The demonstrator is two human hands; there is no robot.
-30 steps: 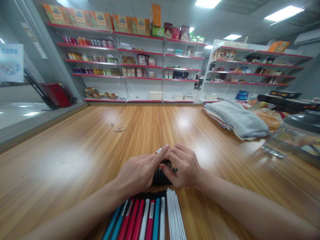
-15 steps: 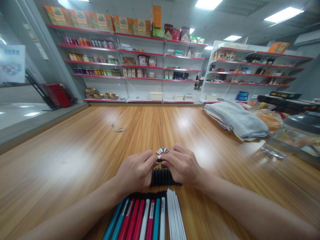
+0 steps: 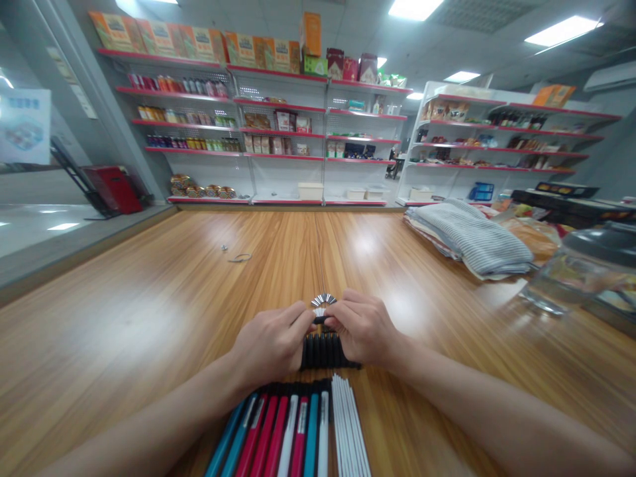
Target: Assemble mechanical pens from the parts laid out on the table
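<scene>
My left hand (image 3: 268, 346) and my right hand (image 3: 362, 328) meet at their fingertips, both pinching a small black piece (image 3: 320, 320). Just beyond it, a fan of silver metal pieces (image 3: 323, 301) stands out. Below my hands lies a ribbed row of black pen-like bodies (image 3: 322, 352), side by side on the wooden table (image 3: 149, 311). Nearer me are blue, red and white pens (image 3: 271, 437) and a bundle of white rods (image 3: 350, 424), whose lower ends run out of view.
A thin metal ring (image 3: 240, 258) and a tiny metal bit (image 3: 224, 248) lie farther along the table. To the right are a folded grey striped cloth (image 3: 470, 240) and a glass jar with a dark lid (image 3: 586, 265). Red-edged store shelves (image 3: 278, 158) stand beyond the table.
My hands have drawn back from over the black row to pinch the small piece beyond it. The silver fan now shows fully, and the black row is uncovered.
</scene>
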